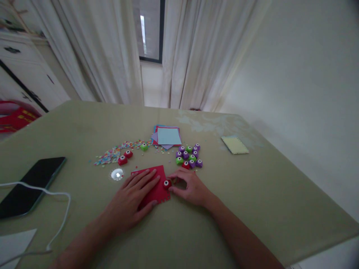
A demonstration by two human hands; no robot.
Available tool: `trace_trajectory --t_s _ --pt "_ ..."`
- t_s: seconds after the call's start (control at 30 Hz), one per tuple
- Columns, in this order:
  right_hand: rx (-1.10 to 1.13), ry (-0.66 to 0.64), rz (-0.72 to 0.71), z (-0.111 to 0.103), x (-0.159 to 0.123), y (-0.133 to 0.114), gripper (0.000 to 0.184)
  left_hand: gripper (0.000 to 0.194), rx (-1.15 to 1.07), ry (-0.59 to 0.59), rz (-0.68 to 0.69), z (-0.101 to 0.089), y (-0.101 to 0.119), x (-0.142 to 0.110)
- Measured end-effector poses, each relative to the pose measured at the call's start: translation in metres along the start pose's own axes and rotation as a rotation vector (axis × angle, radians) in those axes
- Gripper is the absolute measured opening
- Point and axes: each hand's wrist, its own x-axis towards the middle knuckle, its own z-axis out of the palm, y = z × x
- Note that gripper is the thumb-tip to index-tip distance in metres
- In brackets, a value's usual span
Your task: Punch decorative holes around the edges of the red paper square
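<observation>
On the left, a phone (32, 183) lies under a white cable (56, 193). Then comes spilled confetti (110, 156), apparently the waste of a fair amount of cutting, with a clear dish (117, 174) and two red punches (122, 160) near it. The left hand (137, 190) lies spread flat, pinning the red sheet (154, 193) to the table. The sheet's near edge has notches toward the right corner; its far edge looks straight where the fingers leave it visible, so this piece seems only partly cut. Beyond it sits the stack (169, 136) of coloured sheets, its top one seemingly uncut. At the sheet's right edge, the right hand (192, 186) pinches a red punch (166, 184) between thumb and fingers; whether it is pressed down, I cannot tell. Past the other punches (185, 155), a yellow card (235, 145) lies apart, its edges looking nibbled, perhaps finished.
</observation>
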Motion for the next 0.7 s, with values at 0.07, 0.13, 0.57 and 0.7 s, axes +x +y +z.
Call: trace_trajectory --t_s 0.07,0.13,0.57,0.7 --pt "0.008 0.025 -0.023 0.0 -0.001 -0.001 0.039 0.071 -0.023 -0.003 -0.026 -0.002 0.002 0.001" --pt "-0.016 0.047 -0.095 0.0 -0.002 -0.002 0.04 0.065 -0.071 0.03 -0.077 -0.007 0.007 0.004" --pt "-0.229 0.043 -0.311 0.021 -0.007 0.019 0.037 0.044 -0.59 0.185 -0.033 -0.018 0.075 0.127" --pt "-0.173 0.06 -0.295 0.024 -0.01 0.024 0.061 0.042 -0.629 0.144 -0.008 0.0 0.079 0.142"
